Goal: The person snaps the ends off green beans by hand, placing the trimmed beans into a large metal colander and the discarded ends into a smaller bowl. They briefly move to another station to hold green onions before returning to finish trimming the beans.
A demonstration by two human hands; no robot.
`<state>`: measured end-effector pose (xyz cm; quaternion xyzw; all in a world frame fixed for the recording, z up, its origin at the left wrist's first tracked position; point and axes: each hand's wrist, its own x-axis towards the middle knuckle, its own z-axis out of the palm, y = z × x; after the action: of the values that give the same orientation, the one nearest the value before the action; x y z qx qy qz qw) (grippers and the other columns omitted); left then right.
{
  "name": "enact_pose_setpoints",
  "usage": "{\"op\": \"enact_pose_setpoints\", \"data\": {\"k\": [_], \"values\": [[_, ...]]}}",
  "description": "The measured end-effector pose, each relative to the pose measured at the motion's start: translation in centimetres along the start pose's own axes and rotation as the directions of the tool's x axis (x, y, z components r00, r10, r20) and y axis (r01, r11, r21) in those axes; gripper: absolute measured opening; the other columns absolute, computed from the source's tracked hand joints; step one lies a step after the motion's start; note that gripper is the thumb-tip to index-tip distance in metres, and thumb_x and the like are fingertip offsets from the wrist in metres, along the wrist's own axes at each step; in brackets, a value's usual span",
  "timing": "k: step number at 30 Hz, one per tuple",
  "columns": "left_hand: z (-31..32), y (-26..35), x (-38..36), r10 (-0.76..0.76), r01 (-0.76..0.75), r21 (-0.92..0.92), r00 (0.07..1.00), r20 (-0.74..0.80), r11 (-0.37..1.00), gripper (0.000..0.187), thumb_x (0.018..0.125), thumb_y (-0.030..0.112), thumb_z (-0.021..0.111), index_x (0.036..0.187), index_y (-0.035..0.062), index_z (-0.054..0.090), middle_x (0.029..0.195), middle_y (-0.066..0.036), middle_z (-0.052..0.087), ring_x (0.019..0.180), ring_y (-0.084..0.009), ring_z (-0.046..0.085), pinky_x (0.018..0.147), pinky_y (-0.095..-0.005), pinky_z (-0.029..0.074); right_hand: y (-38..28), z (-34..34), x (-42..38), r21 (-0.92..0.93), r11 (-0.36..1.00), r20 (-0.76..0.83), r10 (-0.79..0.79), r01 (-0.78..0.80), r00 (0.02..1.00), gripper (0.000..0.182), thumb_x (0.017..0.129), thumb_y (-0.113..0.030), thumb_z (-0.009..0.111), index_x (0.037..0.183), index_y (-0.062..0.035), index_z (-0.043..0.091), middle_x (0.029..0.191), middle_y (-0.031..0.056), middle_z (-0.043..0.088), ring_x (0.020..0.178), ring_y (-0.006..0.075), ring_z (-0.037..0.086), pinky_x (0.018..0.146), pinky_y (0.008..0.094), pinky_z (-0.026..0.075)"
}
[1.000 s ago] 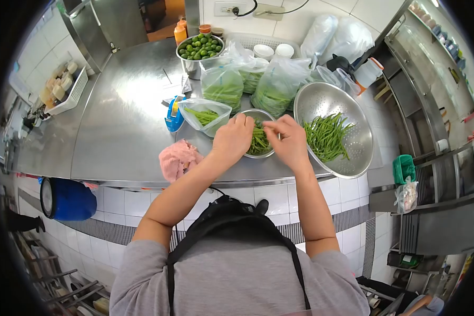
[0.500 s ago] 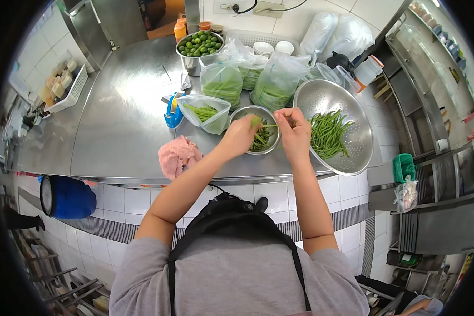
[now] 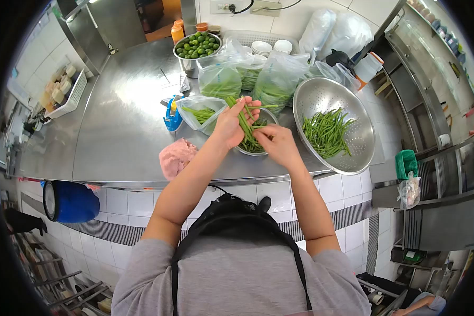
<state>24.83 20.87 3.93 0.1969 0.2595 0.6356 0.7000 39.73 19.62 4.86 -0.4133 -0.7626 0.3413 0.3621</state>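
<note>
My left hand is palm up over a small steel bowl, with a bunch of green beans lying across its palm and fingers. My right hand is at the bowl's right side, its thumb and fingertips pinched at the lower end of the beans. Cut green pieces show inside the bowl, partly hidden by my hands. Right of it, a large steel colander holds a heap of long green beans. An open plastic bag of green beans lies to the left.
Filled plastic bags and a pot of green limes stand behind. A blue tape dispenser and a pink cloth lie left. A blue barrel is below the counter. Part of another person shows at the lower right.
My left hand has turned palm up, showing the beans in it. My right hand has moved down and left to the bowl's lower right side.
</note>
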Motion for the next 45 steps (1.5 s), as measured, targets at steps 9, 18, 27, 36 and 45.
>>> {"op": "enact_pose_setpoints", "data": {"k": [9,18,27,36,45], "values": [[0.1,0.4,-0.2,0.077,0.215,-0.653,0.918,0.388,0.726,0.017,0.090,0.022,0.038,0.083,0.0099,0.047,0.058,0.005,0.033,0.050,-0.0076,0.026,0.044,-0.0210,0.025,0.4,1.0,0.1,0.789,0.545,0.076,0.373,-0.285,0.925,0.007,0.076,-0.006,0.059,0.073,0.0003,0.061,0.059,-0.0025,0.050,0.055,0.0047,0.046,0.048,0.0196,0.034],[0.0,0.5,1.4,0.160,0.119,-0.553,0.889,0.430,0.825,0.018,0.089,0.022,0.036,0.077,0.0105,0.044,0.055,0.005,0.031,0.049,-0.0083,0.026,0.044,-0.0212,0.026,0.8,0.5,0.6,0.315,0.941,-0.094,0.161,-0.124,0.982,0.016,0.074,-0.014,0.063,0.083,-0.0005,0.063,0.063,0.0043,0.055,0.053,0.0100,0.047,0.051,0.0250,0.038],[1.1,0.0,1.0,0.137,-0.047,-0.225,0.903,0.406,0.973,0.019,0.085,0.022,0.038,0.070,0.0111,0.038,0.051,0.004,0.028,0.048,-0.0098,0.025,0.046,-0.0233,0.026,0.3,0.1,0.6,0.163,0.978,0.026,0.125,-0.127,0.992,0.015,0.071,-0.012,0.066,0.079,-0.0001,0.063,0.063,0.0076,0.054,0.050,0.0118,0.045,0.047,0.0256,0.035],[0.2,-0.3,1.1,0.179,0.050,-0.547,0.917,0.357,0.835,0.020,0.084,0.022,0.038,0.067,0.0116,0.040,0.049,0.005,0.028,0.045,-0.0088,0.024,0.045,-0.0226,0.025,-0.5,1.3,0.2,0.058,0.992,-0.225,-0.092,0.108,0.970,0.006,0.074,-0.005,0.062,0.075,0.0012,0.060,0.061,0.0051,0.052,0.052,0.0104,0.046,0.047,0.0242,0.034],[0.9,0.6,1.0,0.280,-0.017,-0.655,0.912,0.300,0.755,0.020,0.083,0.022,0.039,0.065,0.0118,0.040,0.047,0.005,0.026,0.042,-0.0088,0.022,0.041,-0.0226,0.023,1.7,1.0,0.7,-0.009,1.000,-0.245,0.023,-0.026,0.969,0.014,0.074,-0.007,0.062,0.087,-0.0019,0.063,0.070,0.0064,0.056,0.057,0.0134,0.050,0.052,0.0259,0.040]]}}
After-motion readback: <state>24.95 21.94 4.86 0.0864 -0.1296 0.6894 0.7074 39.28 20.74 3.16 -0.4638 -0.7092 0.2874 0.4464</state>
